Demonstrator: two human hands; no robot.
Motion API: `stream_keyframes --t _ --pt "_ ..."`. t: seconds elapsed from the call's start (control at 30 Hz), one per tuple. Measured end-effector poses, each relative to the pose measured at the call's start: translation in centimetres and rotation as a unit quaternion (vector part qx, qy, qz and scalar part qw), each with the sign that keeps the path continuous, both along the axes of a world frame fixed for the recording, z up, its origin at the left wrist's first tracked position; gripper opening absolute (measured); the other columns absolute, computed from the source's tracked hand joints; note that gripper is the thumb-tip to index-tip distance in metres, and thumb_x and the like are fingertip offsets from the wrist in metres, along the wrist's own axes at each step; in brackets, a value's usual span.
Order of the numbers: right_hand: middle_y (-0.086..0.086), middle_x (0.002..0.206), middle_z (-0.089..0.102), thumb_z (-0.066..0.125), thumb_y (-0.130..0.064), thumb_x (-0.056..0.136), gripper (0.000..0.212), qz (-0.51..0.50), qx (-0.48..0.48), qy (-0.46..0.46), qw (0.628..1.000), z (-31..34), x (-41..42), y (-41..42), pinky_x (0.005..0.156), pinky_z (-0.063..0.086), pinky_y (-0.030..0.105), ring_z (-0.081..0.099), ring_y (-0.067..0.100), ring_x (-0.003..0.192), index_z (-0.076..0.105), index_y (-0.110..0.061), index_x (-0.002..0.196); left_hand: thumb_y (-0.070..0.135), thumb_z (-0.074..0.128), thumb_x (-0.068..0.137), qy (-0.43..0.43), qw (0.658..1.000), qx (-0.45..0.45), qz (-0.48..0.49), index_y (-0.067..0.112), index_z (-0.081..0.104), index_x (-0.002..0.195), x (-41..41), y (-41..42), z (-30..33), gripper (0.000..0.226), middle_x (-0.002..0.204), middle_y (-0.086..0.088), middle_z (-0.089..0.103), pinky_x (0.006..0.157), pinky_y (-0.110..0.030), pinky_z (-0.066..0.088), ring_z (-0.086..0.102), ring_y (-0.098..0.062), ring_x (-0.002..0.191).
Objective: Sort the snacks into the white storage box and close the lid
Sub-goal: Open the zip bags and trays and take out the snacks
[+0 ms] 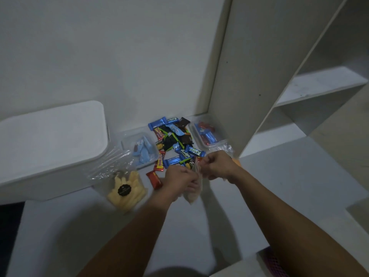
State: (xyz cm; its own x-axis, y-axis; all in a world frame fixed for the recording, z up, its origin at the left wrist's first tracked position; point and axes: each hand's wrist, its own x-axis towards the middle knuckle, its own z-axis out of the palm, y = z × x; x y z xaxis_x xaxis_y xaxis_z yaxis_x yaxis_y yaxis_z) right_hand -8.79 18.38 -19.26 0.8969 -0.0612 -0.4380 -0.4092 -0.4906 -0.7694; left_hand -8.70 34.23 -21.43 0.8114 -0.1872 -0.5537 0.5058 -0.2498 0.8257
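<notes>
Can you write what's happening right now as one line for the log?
hands: left hand and right hand both hold a pale packet | snack pile: unsorted | white box: lid on

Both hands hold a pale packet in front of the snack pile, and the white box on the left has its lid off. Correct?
Not quite. The head view shows the white box with its lid on. Both the left hand and right hand do hold the pale packet before the snack pile.
</notes>
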Motion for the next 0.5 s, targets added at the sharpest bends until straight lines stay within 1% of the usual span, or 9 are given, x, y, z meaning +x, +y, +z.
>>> stream_keyframes --t 0.07,0.13,0.17,0.23,0.3,0.37,0.43,0.47,0.5 --pt "0.007 0.065 0.069 0.07 -0.003 0.08 0.003 -0.006 -0.029 -0.002 1.0 0.3 -0.3 0.2 0.054 0.057 0.023 0.064 0.009 0.053 0.071 -0.001 0.08 -0.002 0.068 0.079 -0.003 1.0 0.012 0.0 -0.009 0.07 0.085 -0.2 0.1 0.3 0.01 0.076 -0.027 0.07 0.05 -0.027 0.058 0.067 -0.024 0.053" --pt "0.001 0.06 0.066 0.07 -0.005 0.08 0.009 -0.022 -0.085 -0.023 0.996 0.5 -0.4 0.5 0.045 0.047 0.015 0.06 0.004 0.048 0.07 -0.01 0.072 0.0 0.07 0.075 -0.021 0.999 0.04 0.012 -0.004 0.071 0.079 -0.1 0.5 0.1 0.005 0.07 -0.021 0.07 0.053 -0.031 0.059 0.067 -0.023 0.053" --pt "-0.003 0.059 0.064 0.071 -0.007 0.08 0.012 -0.03 -0.113 -0.041 0.992 0.6 -0.3 0.6 0.045 0.044 0.015 0.058 0.002 0.049 0.069 -0.014 0.07 0.003 0.072 0.072 -0.033 0.997 0.059 0.022 0.0 0.07 0.073 0.0 0.6 0.0 0.004 0.067 -0.018 0.07 0.055 -0.036 0.06 0.068 -0.025 0.055" --pt "-0.007 0.062 0.061 0.072 -0.011 0.081 0.012 -0.036 -0.147 -0.075 0.986 0.9 -0.3 0.9 0.052 0.042 0.018 0.057 0.004 0.056 0.068 -0.016 0.071 0.01 0.072 0.066 -0.056 0.994 0.082 0.037 0.01 0.067 0.059 0.1 1.1 -0.1 0.008 0.063 -0.014 0.067 0.058 -0.045 0.06 0.068 -0.031 0.062" --pt "-0.008 0.066 0.061 0.073 -0.015 0.082 0.011 -0.014 -0.173 -0.102 0.98 1.3 -0.2 1.3 0.056 0.04 0.019 0.056 0.005 0.061 0.068 -0.019 0.073 0.013 0.069 0.065 -0.07 0.993 0.087 0.035 0.016 0.064 0.053 0.2 1.4 -0.1 0.013 0.062 -0.01 0.066 0.059 -0.045 0.059 0.068 -0.034 0.068" --pt "-0.007 0.07 0.063 0.072 -0.015 0.082 0.006 0.023 -0.191 -0.115 0.975 1.8 0.0 1.6 0.057 0.039 0.018 0.056 0.006 0.063 0.07 -0.02 0.079 0.026 0.068 0.065 -0.078 0.994 0.071 0.027 0.018 0.064 0.059 0.2 1.6 0.4 0.011 0.066 -0.007 0.066 0.06 -0.039 0.057 0.065 -0.03 0.069" --pt "-0.006 0.076 0.066 0.069 -0.011 0.081 0.009 0.047 -0.196 -0.128 0.971 2.3 0.3 1.7 0.062 0.042 0.02 0.058 0.008 0.069 0.073 -0.018 0.085 0.043 0.065 0.057 -0.084 0.996 0.029 0.031 0.02 0.063 0.07 0.5 1.8 1.0 0.027 0.075 -0.005 0.065 0.064 -0.036 0.051 0.06 -0.026 0.07" --pt "-0.006 0.078 0.067 0.067 -0.008 0.08 0.013 0.055 -0.199 -0.137 0.969 2.7 0.5 1.8 0.066 0.044 0.022 0.059 0.009 0.071 0.074 -0.017 0.087 0.042 0.065 0.057 -0.091 0.995 0.013 0.038 0.022 0.063 0.076 0.7 2.0 1.3 0.028 0.081 -0.003 0.064 0.068 -0.037 0.051 0.06 -0.023 0.073" --pt "-0.005 0.08 0.069 0.065 -0.006 0.08 0.016 0.066 -0.207 -0.147 0.965 3.0 0.6 1.8 0.07 0.046 0.023 0.06 0.009 0.073 0.075 -0.016 0.089 0.035 0.067 0.063 -0.109 0.993 0.009 0.041 0.024 0.064 0.082 0.8 2.2 1.8 0.022 0.088 0.0 0.064 0.074 -0.038 0.053 0.06 -0.019 0.078"
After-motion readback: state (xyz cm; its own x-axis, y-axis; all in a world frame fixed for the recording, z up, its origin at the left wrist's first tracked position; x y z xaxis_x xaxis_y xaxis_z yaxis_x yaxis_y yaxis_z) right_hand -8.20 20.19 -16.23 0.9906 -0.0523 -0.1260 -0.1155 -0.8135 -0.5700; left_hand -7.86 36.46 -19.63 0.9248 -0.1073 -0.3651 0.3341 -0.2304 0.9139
